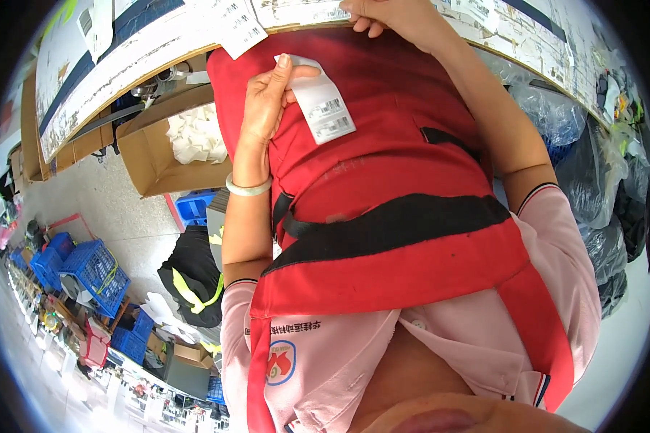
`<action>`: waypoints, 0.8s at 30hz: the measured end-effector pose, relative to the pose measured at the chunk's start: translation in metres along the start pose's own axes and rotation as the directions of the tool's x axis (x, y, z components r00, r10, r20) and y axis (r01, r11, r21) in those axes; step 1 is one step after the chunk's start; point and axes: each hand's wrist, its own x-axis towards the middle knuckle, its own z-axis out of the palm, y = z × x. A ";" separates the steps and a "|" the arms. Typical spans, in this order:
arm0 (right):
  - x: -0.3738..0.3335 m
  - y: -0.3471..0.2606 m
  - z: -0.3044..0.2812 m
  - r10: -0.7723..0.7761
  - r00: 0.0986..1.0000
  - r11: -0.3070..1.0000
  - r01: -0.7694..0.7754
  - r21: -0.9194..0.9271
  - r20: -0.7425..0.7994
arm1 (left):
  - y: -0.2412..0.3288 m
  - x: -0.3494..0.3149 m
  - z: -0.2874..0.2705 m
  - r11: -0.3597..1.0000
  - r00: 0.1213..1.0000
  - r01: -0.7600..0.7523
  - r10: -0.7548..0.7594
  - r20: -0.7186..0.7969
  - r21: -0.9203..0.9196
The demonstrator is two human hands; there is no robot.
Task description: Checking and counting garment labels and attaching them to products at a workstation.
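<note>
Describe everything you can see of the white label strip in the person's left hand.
The label strip is narrow, white and thin, paper-like, with straight edges. Its upper part looks plain; dark barcode-like print sits in two blocks toward the lower end. The left hand grips it near the top, thumb on one side. From there it slants down to the right with a slight curve, its lower end free, against the red apron behind. Whether it touches the apron is unclear.
</note>
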 end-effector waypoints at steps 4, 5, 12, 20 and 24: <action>0.011 0.001 -0.002 0.074 0.997 0.996 -0.073 0.046 -0.025 | -0.007 0.002 -0.003 0.999 1.000 -0.009 0.009 0.006 -0.039; 0.012 0.000 -0.001 0.075 0.997 0.996 -0.074 0.047 -0.024 | -0.008 0.002 -0.004 0.999 1.000 -0.010 0.011 0.004 -0.045; 0.015 0.000 0.004 0.094 0.995 0.995 -0.093 0.026 -0.044 | -0.010 0.004 -0.006 1.000 1.000 -0.013 0.013 0.018 0.005; 0.017 0.000 0.005 0.076 0.996 0.997 -0.077 -0.023 -0.051 | -0.009 0.004 -0.004 1.000 1.000 -0.001 0.001 0.002 0.015; 0.016 0.002 0.006 0.059 0.997 0.998 -0.059 -0.012 -0.057 | -0.009 0.003 -0.004 1.000 1.000 0.001 -0.001 0.003 0.011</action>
